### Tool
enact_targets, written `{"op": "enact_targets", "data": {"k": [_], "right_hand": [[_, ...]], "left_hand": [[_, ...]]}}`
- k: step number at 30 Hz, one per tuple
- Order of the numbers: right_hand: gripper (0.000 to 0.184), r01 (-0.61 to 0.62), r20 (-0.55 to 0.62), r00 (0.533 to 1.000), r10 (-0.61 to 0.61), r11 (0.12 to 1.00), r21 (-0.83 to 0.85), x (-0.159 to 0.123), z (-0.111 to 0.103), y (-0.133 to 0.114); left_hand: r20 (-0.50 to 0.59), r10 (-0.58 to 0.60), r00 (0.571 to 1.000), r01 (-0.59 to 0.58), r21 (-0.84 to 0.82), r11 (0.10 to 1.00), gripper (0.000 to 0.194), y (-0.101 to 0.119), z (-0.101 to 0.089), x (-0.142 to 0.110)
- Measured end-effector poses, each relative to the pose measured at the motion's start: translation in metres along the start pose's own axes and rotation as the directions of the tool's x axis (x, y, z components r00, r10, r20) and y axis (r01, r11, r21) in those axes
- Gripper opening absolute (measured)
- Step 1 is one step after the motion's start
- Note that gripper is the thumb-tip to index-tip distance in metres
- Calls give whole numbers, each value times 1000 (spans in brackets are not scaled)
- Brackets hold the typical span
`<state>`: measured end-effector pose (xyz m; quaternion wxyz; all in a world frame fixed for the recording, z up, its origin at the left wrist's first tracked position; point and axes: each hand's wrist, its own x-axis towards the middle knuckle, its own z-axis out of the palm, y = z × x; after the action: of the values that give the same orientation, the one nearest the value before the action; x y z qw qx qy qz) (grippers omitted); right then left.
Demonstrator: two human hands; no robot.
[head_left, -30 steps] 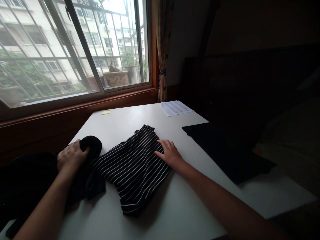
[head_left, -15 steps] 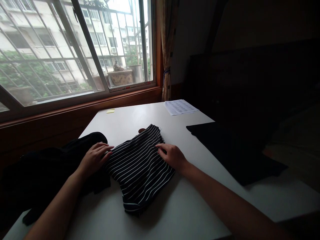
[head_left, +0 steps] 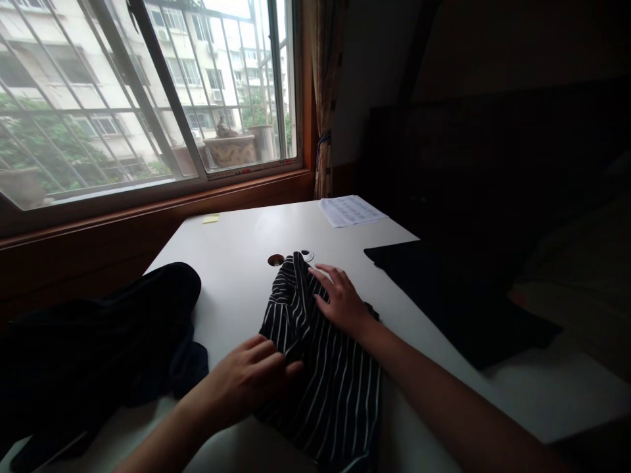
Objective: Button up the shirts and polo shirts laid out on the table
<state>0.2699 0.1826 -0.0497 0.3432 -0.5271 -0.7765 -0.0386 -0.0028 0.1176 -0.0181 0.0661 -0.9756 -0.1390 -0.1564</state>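
Note:
A black piece of cloth with thin white stripes [head_left: 330, 394] lies rumpled on the white table [head_left: 236, 243], its far end bunched into folds. My left hand [head_left: 246, 371] is at its left edge, fingers curled over the fabric and closed on it; the fingertips are partly hidden. On the upper right part of the cloth rests my right hand [head_left: 341, 303], its fingers spread and lightly bent. What kind of garment the cloth is, I cannot tell.
Dark clothing [head_left: 113, 335] is heaped on the left of the table. A flat dark cloth [head_left: 453, 295] hangs partly off the right edge. Printed papers [head_left: 352, 210] and a yellow note [head_left: 211, 218] lie at the back. Near the cloth's far end is a round hole [head_left: 277, 260].
The striped cloth has turned, its stripes now running lengthwise, and its far end has bunched up. My left hand has moved right and nearer to me. My right hand's fingers have spread.

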Motion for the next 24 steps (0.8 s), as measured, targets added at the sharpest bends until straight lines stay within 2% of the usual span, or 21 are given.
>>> {"op": "enact_targets", "data": {"k": [2,4,7,9,11,13,15,17,19,21,24], "right_hand": [[70,97,71,993,-97,995,9,-2,0,-9],[70,159,139,977,-159,987,13,-4,1,-14],[52,160,189,969,-162,987,25,-6,4,-13],[38,122,177,975,-131,991,62,-5,4,-10],[28,75,129,987,-95,986,147,-3,3,-9],[22,33,52,997,-49,962,272,-2,-1,-10],[21,-13,-26,999,26,914,406,-3,-7,-13],[21,-49,-112,986,123,858,512,-7,-13,-16],[19,-37,-201,960,193,803,595,-13,-19,-19],[16,13,-254,945,208,748,664,-20,-23,-22],[16,51,-256,947,197,692,720,-27,-27,-25]], "left_hand": [[-12,42,999,-43,-99,994,21,12,0,7],[-20,86,996,-88,-175,981,22,18,1,10],[-43,83,996,-92,-278,956,34,16,-1,6],[-22,-24,999,13,-412,911,42,9,-5,-3],[57,-163,985,168,-529,832,47,0,-8,-14],[122,-291,949,305,-586,751,45,-9,-9,-24],[123,-410,904,393,-618,681,42,-18,-4,-31],[61,-521,851,442,-618,650,37,-26,5,-33],[-30,-581,813,473,-547,690,37,-32,16,-31],[-91,-575,813,490,-426,761,44,-34,26,-28],[-68,-511,857,476,-276,835,46,-34,37,-23]]}}
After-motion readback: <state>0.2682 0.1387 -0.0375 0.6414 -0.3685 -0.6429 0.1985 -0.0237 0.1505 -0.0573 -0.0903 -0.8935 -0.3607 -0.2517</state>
